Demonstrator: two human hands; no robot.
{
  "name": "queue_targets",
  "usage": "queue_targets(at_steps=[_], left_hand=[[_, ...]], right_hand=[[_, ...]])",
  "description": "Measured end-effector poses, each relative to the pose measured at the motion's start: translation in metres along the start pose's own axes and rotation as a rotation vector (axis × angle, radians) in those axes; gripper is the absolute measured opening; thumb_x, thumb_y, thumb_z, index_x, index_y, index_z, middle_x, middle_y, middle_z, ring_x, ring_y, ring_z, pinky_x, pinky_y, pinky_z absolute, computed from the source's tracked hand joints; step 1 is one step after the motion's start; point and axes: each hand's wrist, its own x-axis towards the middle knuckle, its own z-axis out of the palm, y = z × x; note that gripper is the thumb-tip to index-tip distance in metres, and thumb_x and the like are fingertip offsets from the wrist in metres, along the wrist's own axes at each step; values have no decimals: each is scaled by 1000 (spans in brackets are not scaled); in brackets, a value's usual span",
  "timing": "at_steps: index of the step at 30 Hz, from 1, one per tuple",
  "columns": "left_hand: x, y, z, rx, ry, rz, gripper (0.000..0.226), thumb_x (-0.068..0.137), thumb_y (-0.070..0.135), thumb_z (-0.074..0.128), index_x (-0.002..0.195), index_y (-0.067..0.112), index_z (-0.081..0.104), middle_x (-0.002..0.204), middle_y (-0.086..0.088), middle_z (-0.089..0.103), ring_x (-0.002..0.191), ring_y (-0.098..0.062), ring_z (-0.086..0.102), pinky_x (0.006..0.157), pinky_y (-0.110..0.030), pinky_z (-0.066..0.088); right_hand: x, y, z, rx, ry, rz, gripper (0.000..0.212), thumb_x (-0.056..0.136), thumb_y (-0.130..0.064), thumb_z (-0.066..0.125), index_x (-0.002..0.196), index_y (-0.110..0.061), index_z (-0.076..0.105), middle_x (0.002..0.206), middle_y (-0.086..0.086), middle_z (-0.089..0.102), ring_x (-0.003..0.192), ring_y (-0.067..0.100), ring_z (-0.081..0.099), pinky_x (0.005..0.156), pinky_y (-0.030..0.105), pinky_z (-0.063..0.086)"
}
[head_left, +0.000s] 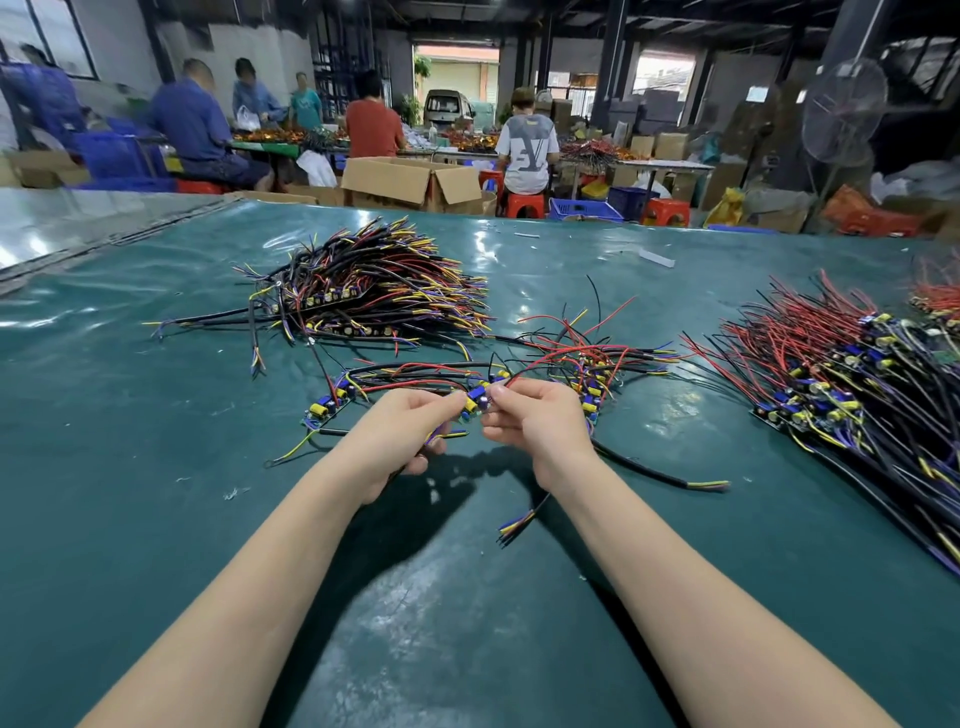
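Small circuit board just above green mat, dead centre between hands. Left hand pinches one end, wires trailing through palm. Right hand pinches other end. Hands close together, equally near — board's long axis runs hand to hand.

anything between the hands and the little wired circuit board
Nothing visible: the left hand and right hand already pinch the small circuit board with yellow and blue parts from either side.

Head view (wide-angle) looks down, seemingly close over the table.
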Motion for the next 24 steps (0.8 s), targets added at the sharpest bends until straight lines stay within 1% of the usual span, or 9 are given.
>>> queue_targets(at_steps=[3,5,6,10,13,16,18,21,24], left_hand=[[-1,-1,1,25,63,54,22,92,21,56,72,22,64,59,12,56,47,2,57,35,-11,21],[-2,-1,1,0,57,73,19,91,17,58,75,22,67,63,13,62,54,2,63,35,-11,19],[-2,0,0,-12,36,67,17,90,17,59,76,21,67,64,13,64,57,2,65,35,-11,18],[-4,1,4,16,-83,-6,16,93,16,52,79,19,59,70,8,71,66,-5,70,33,-11,20],[-3,0,7,-4,-78,-24,16,94,16,49,79,16,54,64,5,70,62,-9,70,34,-13,32],[-1,-3,7,-44,-63,33,15,93,15,52,82,14,62,65,2,68,54,-7,65,41,-16,44],[1,-6,8,-67,-37,47,11,90,14,58,82,10,64,63,0,65,48,-7,60,44,-18,47],[4,-7,9,-93,38,45,10,86,6,61,76,5,60,65,-6,60,47,-9,57,50,-21,52],[4,-5,9,-61,28,29,15,85,4,60,73,9,53,71,-5,56,52,-10,65,43,-19,49]], right_hand=[[-1,0,2,-48,-57,4,27,95,-6,45,72,-11,58,65,4,49,48,4,52,44,14,47],[-2,-2,2,-66,-77,7,27,95,-7,46,72,-12,59,71,5,51,59,8,51,46,14,49],[-2,-3,1,-63,-75,7,26,94,-5,47,72,-12,59,71,5,53,59,8,52,46,15,49],[-3,-6,-4,-13,-7,-2,23,87,6,53,70,-8,59,63,7,53,40,1,52,45,15,49],[-4,-4,-1,7,-16,6,22,86,6,56,68,-7,59,57,5,55,38,3,53,45,16,51],[-4,-5,-2,-1,1,41,23,89,-2,55,68,-9,60,55,2,54,40,5,53,42,15,47],[-3,-4,-3,-36,3,32,24,91,-6,53,68,-11,60,60,3,54,48,6,53,45,15,45],[-2,-5,-3,-66,-11,18,26,92,-8,52,67,-12,59,64,4,54,59,10,51,47,16,45],[-2,-7,-5,-97,-68,52,30,93,-8,50,64,-10,57,61,5,54,48,7,51,43,15,44]])
